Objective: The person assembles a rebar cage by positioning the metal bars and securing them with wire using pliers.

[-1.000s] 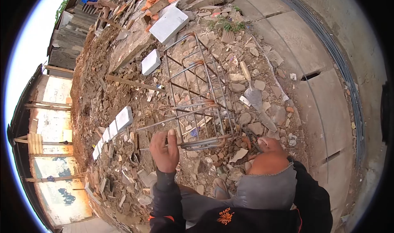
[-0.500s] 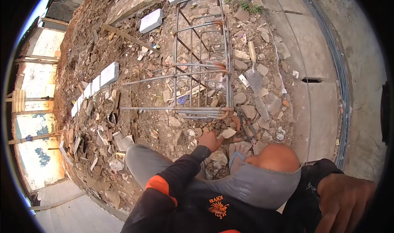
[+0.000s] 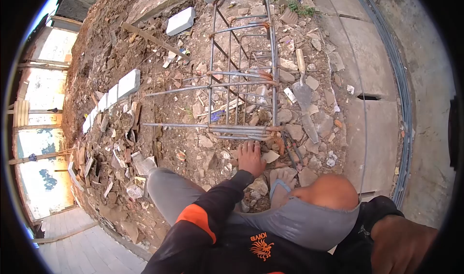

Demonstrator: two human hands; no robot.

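Observation:
My left hand (image 3: pixel 251 159) is low over the rubble just below the bottom bars of a rebar cage (image 3: pixel 241 74). Its fingers point at the bars, slightly apart, and nothing shows in them. The cage lies on the ground, with two long rods running out to the left. Beside the cage's lower right corner is a pair of pincers (image 3: pixel 293 148). My right hand (image 3: pixel 403 244) is far off at the lower right, back upward; its fingertips are hidden, so its grip is unclear.
A trowel (image 3: pixel 303 96) lies right of the cage. White blocks (image 3: pixel 128 82) and a wooden stake (image 3: pixel 153 41) are to the left. Long steel bars (image 3: pixel 402 88) run along the concrete slabs (image 3: pixel 377 143) at the right. My sandalled foot (image 3: pixel 282 181) stands on the rubble.
The view has tilted down. My left hand has moved right from the cage's left rods to below its bottom bars. My right hand has left the pincers area for the lower right.

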